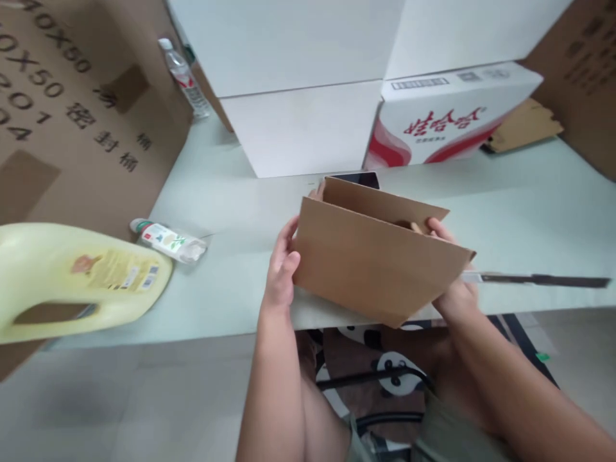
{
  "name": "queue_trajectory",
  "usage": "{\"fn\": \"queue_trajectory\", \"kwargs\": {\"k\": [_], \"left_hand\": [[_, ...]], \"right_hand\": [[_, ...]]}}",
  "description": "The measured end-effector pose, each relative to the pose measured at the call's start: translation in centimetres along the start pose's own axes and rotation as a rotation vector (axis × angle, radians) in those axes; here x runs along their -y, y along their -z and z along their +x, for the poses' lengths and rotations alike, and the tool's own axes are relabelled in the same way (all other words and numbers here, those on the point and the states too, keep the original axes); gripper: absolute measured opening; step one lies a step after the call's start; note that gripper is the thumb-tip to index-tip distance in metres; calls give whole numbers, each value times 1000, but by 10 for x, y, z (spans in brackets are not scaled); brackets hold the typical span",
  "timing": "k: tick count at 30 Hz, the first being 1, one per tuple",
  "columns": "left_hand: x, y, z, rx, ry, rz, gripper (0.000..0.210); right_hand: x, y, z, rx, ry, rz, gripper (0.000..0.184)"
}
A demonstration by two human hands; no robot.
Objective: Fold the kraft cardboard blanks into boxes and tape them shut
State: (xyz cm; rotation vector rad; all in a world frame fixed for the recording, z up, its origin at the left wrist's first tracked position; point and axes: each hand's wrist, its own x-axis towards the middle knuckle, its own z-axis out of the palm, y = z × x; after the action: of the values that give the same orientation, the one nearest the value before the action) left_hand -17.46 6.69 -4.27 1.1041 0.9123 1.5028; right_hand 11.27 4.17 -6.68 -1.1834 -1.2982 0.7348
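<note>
forearms extended (fingers bent)

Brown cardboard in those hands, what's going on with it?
A person is holding the folded brown cardboard at the table, left hand on one end, right hand on the other. Its top is open. A slim object sticks out beside the right hand; I can't tell what it is. White boxes stand behind.
</note>
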Motion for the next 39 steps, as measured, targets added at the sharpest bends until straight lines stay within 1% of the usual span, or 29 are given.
{"fn": "queue_trajectory", "kwargs": {"k": [2,4,6,8,9,10,13,15,17,19,21,22,23,25,27,28,30,32,34,35,39], "left_hand": [[8,-8,5,-18,-14,69,69],[12,-14,9,-78,-21,109,69],[10,-20,12,-157,-61,111,64],[3,-26,12,-210,-158,104,59],[-1,-30,12,-206,-215,110,59],[-4,-33,11,-175,-266,136,58],[-7,-41,7,-9,-390,302,47],[-2,-44,3,53,-479,401,39],[4,-45,0,32,-576,432,42],[8,-46,-3,-19,-621,442,50],[10,-49,-7,-92,-605,446,52],[9,-51,-9,-128,-584,452,51],[9,-53,-12,-157,-562,462,48],[8,-59,-17,-195,-537,495,44],[9,-64,-22,-191,-556,524,43],[9,-65,-24,-180,-573,525,43],[10,-68,-28,-176,-585,508,44],[11,-69,-32,-209,-532,474,38],[11,-69,-34,-236,-464,431,33],[12,-68,-36,-233,-446,409,36],[14,-62,-39,-163,-465,391,56]], "right_hand": [[2,5,4,16,-11,64,35],[5,12,8,42,35,118,34],[7,18,12,62,82,130,33],[10,22,14,104,95,115,33],[12,24,16,130,90,115,34],[14,25,17,151,82,120,35],[19,28,19,173,61,148,40],[23,29,19,170,44,149,41],[26,29,17,149,28,135,39],[29,29,13,76,30,138,40],[33,31,7,-8,71,179,42],[35,33,5,-22,98,202,43],[39,35,2,-8,122,211,44],[47,40,-2,81,143,157,45],[55,43,-6,154,159,45,43],[58,43,-8,164,172,-4,40],[58,41,-12,127,189,-53,31],[54,36,-14,45,157,-54,25],[48,32,-13,-24,90,-43,33],[44,31,-12,-36,58,-32,40],[35,30,-1,21,-8,32,66]]}}
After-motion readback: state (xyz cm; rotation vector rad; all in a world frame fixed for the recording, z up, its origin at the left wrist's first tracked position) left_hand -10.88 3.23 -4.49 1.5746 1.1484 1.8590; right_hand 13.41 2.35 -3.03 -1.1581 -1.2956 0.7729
